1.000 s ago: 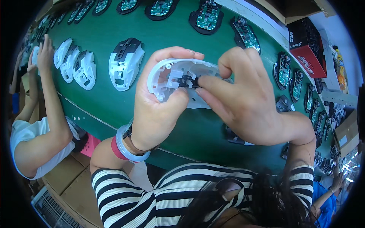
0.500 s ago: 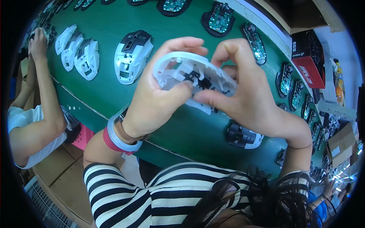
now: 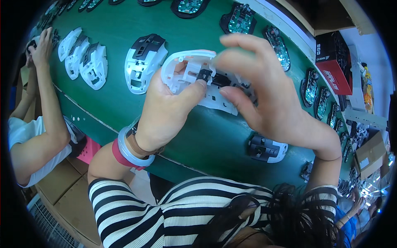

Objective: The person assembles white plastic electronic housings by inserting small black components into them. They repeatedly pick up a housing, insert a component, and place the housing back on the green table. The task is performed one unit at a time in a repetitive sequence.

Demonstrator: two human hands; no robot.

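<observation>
My left hand [image 3: 165, 113] grips a white plastic mouse shell [image 3: 221, 104], its hollow inside turned toward me. Black plastic parts [image 3: 220, 80] sit within the shell, and my left thumb presses beside them. Over the shell's right end is my right hand [image 3: 275, 97], its fingers apart and the index finger smeared by motion. The right thumb tip is close to the shell; whether it touches cannot be made out. Beyond my left hand, a white shell with a dark grey top [image 3: 145, 62] lies on the green table [image 3: 182, 153].
Several white shells [image 3: 94, 68] lie at the left. A dark grey and white shell [image 3: 268, 148] rests below my right hand. Mouse bases with green circuit boards [image 3: 239, 20] line the far and right edges. A black and red box [image 3: 334, 62] stands right. Another person's hands [image 3: 41, 49] work at far left.
My right fingers have lifted from the shell and spread. The shell has tilted, showing more of its inside, while my left hand keeps hold of it.
</observation>
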